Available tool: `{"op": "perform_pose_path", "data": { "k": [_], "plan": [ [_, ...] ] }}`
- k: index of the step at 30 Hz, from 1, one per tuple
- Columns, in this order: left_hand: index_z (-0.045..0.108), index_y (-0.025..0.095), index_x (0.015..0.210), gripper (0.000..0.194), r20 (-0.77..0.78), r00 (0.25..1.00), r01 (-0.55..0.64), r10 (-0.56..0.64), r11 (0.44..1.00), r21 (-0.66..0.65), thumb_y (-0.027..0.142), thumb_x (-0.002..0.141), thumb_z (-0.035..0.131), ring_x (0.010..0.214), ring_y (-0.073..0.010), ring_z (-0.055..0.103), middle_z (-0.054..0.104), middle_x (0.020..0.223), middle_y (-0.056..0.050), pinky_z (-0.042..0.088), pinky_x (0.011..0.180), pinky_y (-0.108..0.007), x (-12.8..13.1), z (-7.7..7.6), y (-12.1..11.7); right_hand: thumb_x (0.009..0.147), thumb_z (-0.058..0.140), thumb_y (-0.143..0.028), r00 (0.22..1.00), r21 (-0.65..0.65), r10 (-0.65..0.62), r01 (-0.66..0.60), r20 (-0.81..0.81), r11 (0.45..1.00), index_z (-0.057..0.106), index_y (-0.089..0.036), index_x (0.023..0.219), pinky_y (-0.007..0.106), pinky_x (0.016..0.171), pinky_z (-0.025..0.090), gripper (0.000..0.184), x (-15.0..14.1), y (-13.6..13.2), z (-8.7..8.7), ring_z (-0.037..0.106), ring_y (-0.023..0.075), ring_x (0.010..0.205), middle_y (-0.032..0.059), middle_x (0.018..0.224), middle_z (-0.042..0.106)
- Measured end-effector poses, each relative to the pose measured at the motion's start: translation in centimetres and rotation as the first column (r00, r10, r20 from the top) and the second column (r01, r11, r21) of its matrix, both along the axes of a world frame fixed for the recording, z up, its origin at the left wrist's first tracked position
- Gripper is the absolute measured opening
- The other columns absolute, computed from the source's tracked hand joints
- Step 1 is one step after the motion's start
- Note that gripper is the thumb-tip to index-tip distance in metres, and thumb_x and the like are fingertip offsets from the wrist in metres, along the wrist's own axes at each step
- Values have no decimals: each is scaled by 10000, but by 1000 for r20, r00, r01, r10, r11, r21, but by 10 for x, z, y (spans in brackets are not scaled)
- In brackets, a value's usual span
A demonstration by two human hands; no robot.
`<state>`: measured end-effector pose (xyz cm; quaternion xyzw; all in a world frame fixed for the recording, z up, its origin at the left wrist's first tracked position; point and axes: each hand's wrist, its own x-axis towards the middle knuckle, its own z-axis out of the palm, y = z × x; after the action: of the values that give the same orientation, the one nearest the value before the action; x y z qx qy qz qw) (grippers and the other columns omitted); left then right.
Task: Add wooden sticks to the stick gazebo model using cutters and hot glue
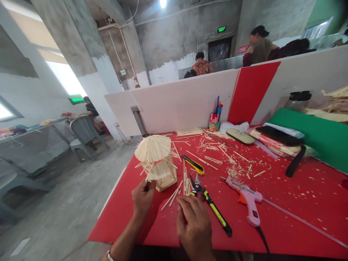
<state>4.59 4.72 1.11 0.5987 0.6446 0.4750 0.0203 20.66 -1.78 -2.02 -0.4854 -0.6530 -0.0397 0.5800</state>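
A small pavilion model [153, 148] built of thin wooden sticks, with a pointed round roof, stands at the table's left side. My left hand [143, 199] is closed at its front, thumb and finger pinching the lower corner of a fan-shaped stick panel [158, 170]. Whether that panel is fixed to the model I cannot tell. To the right, my right hand [194, 224] is held above the table's front edge with fingers bent and pressed together; what they hold, if anything, is hidden. Loose wooden sticks [187, 183] and yellow-black pruning shears [210, 203] lie just beyond it.
A yellow utility knife [193, 165] lies behind the shears. Rightward rests a pink glue gun [248, 203] with its cord and a long glue stick. Wood scraps litter the red table [296, 195]. Farther back are a pen cup [214, 124], a glasses case [240, 136] and a white partition [179, 105].
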Motion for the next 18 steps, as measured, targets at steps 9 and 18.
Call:
{"op": "perform_pose_path", "data": {
  "k": [9,18],
  "plan": [
    [504,182,501,348,16,999,33,-33,999,-8,395,774,541,429,-84,377,430,421,58,282,437,-201,0,-4,-2,846,467,-113,1000,-9,-10,10,10,1000,623,-186,983,331,775,499,220,-1,-1,-2,593,163,851,63,896,654],
    [520,180,548,319,16,996,90,-90,996,-1,393,782,558,438,-74,352,402,439,66,288,444,-192,8,-4,-4,837,462,-103,999,-27,-13,14,30,1000,629,-188,981,342,771,500,236,-1,0,-3,593,169,848,65,890,652]
  ]
}}
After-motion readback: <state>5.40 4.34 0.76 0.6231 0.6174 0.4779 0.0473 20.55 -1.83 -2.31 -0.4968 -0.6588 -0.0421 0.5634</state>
